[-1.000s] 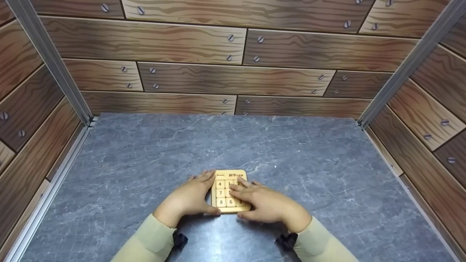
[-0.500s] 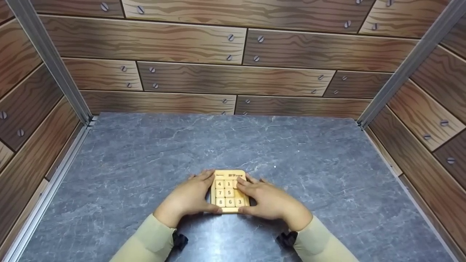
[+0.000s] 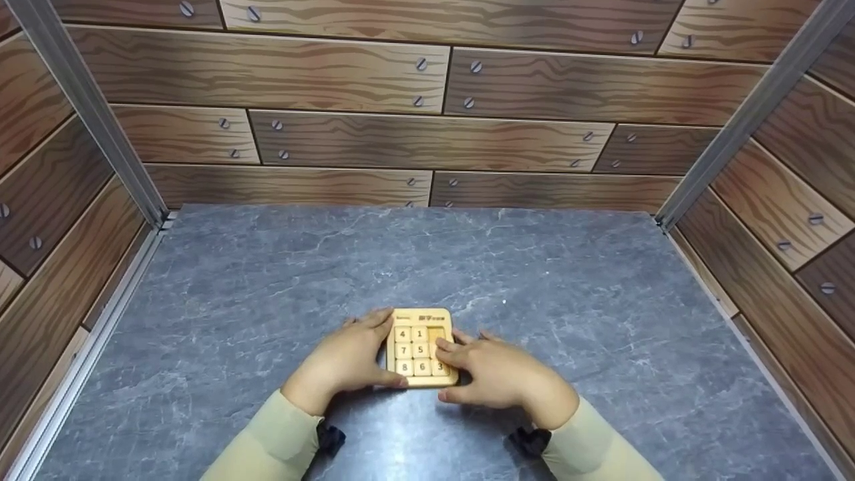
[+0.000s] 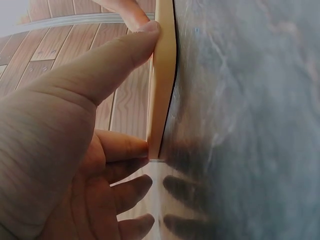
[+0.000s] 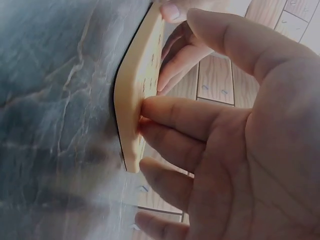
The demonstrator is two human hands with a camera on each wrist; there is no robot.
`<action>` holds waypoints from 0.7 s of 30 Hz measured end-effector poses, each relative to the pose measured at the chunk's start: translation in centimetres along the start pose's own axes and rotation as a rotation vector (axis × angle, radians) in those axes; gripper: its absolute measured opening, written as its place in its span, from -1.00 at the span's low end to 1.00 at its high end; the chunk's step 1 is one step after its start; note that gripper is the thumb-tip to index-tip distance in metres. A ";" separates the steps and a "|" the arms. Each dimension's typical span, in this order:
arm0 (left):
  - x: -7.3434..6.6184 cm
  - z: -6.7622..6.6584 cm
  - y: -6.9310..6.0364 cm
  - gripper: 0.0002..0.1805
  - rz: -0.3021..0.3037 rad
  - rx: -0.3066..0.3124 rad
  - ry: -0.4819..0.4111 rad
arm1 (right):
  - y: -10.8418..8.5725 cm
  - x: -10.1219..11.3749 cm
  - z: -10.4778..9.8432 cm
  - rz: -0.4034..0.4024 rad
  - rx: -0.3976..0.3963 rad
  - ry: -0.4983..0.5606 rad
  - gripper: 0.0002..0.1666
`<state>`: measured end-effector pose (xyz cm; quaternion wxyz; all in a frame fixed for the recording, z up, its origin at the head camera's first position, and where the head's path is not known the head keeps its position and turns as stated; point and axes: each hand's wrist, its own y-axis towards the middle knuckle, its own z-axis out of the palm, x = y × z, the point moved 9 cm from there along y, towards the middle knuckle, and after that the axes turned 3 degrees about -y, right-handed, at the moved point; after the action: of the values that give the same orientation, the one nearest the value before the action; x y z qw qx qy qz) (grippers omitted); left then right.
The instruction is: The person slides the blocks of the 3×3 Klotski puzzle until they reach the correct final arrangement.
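Observation:
A pale wooden number slide puzzle (image 3: 421,312) lies flat on the table. My left hand (image 3: 347,353) grips its left side, thumb at the near edge and a finger at the far left corner; the left wrist view shows the thumb pressed on the puzzle's edge (image 4: 164,75). The extended fingers of my right hand (image 3: 501,371) touch the puzzle's right column, hiding the tile in the middle row there. Its thumb stands off the near edge. Above those fingers, the top right slot (image 3: 435,333) is bare. Tiles 4, 1, 7, 5, 8, 6 and 3 are readable.
The grey marbled table (image 3: 427,260) stretches around the puzzle. Plank-patterned walls (image 3: 334,140) enclose it at the back and both sides, with metal posts (image 3: 721,140) at the back corners.
My right fingers have drawn back toward me along the right column. The top right tile has slid down into the middle row slot, baring the top right. My left hand stays put.

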<state>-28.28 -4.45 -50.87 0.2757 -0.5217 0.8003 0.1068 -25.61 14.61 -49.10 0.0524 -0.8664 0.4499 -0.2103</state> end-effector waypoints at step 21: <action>-0.1 0.1 0.0 0.37 0.015 -0.001 -0.015 | 2.1 0.9 1.1 -0.082 -0.090 0.025 0.02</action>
<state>-28.25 -4.35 -50.91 0.2807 -0.5151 0.8020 0.1129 -26.29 12.59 -50.41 -0.0009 -0.8828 0.4237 -0.2027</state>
